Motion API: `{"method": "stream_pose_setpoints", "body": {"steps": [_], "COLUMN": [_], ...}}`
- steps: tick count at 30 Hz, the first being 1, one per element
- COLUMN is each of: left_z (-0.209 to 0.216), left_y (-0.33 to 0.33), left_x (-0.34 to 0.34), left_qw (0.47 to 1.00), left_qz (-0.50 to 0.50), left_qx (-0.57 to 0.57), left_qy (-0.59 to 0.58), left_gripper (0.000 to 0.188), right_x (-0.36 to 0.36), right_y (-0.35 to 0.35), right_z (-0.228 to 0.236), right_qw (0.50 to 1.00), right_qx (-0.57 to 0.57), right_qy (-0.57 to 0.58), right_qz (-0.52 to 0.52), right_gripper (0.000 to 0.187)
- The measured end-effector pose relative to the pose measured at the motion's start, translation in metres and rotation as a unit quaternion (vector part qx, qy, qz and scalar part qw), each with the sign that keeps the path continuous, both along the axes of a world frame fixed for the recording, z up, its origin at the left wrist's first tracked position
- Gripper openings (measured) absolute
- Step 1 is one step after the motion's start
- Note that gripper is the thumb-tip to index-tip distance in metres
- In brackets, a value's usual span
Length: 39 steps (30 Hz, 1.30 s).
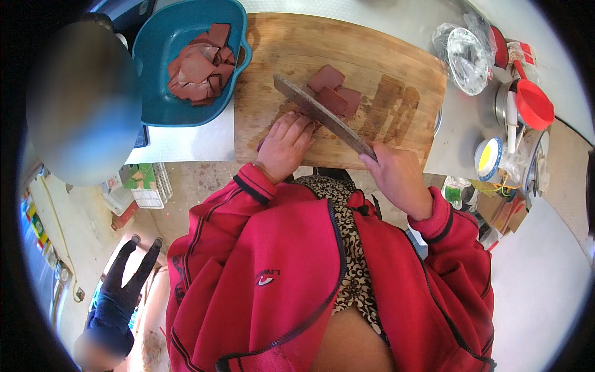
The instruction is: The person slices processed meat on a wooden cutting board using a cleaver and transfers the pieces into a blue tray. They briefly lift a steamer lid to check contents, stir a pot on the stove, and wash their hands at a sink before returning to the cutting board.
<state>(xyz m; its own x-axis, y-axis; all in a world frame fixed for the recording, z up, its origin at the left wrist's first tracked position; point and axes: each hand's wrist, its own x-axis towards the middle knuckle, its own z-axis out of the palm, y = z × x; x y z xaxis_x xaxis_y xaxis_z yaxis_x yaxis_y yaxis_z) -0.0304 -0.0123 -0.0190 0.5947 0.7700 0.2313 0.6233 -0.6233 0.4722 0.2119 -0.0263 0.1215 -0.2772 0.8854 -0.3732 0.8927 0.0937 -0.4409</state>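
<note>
Grey steel shows in the long, straight-bladed knife [322, 115], its handle end closed inside the right hand [395, 173]. Left of that grip, the left hand [287, 142] lies with bent fingers over a mostly hidden reddish-brown chunk; how tightly, I cannot tell. Beyond the blade, flat reddish-brown slices [326, 78] rest on the brown wooden cutting board [279, 43]; farther left, a teal plastic basin [150, 68] holds more

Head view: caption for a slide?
Right hand holds a kitchen knife beside the left hand, with reddish-brown slices on a wooden cutting board and more in a teal basin.
</note>
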Motion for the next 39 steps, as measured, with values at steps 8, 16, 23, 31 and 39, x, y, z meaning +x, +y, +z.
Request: {"method": "stream_pose_setpoints", "body": {"steps": [8,16,23,31,39], "left_z": [-0.002,-0.001,-0.003,-0.002,0.016], "left_y": [0.001,0.002,0.001,-0.004,-0.011], "left_x": [-0.001,-0.001,-0.001,-0.002,-0.001], "left_qw": [1.000,1.000,1.000,1.000,0.999], "left_qz": [-0.010,-0.013,-0.009,0.000,0.027], "left_qx": [0.009,0.000,-0.003,-0.023,-0.019], "left_qy": [0.016,0.004,-0.002,0.021,0.012], "left_gripper": [0.038,0.038,0.038,0.031,0.030], "right_x": [0.004,-0.005,-0.023,-0.024,-0.009], "right_y": [-0.007,0.006,0.002,-0.005,0.004], "right_z": [0.005,-0.010,-0.063,-0.058,-0.033], "right_qw": [0.999,0.998,0.999,0.991,0.969], "right_qx": [-0.019,-0.051,0.024,0.076,0.157], "right_qy": [-0.024,-0.012,0.013,-0.067,-0.095], "right_qz": [0.022,0.034,0.036,0.087,0.166], "right_gripper": [0.029,0.028,0.027,0.021,0.033]}}
